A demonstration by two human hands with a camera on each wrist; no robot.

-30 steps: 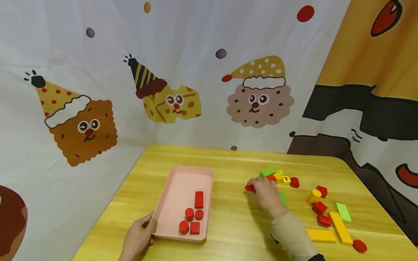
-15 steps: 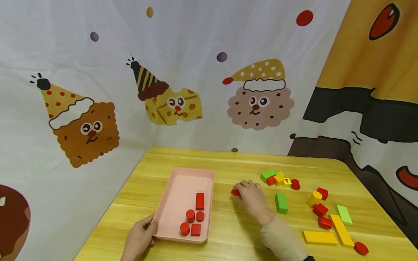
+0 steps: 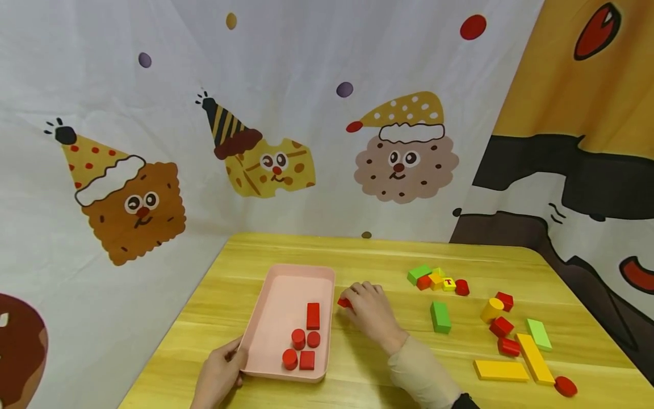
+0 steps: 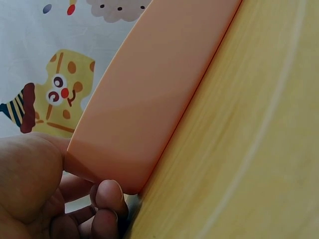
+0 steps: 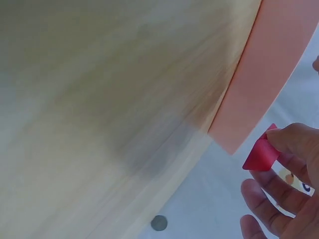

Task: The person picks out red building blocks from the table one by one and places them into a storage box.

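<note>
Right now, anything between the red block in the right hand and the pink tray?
Nothing visible. The right hand holds the red block just beside the pink tray, with only its low near wall ahead.

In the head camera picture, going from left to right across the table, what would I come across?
Left hand → pink tray → red block pinched by the right hand → green block → yellow cylinder → light green flat block → red disc.

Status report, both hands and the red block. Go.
Left hand grips pink tray corner. Right hand pinches red block beside tray rim. Nothing between them.
</note>
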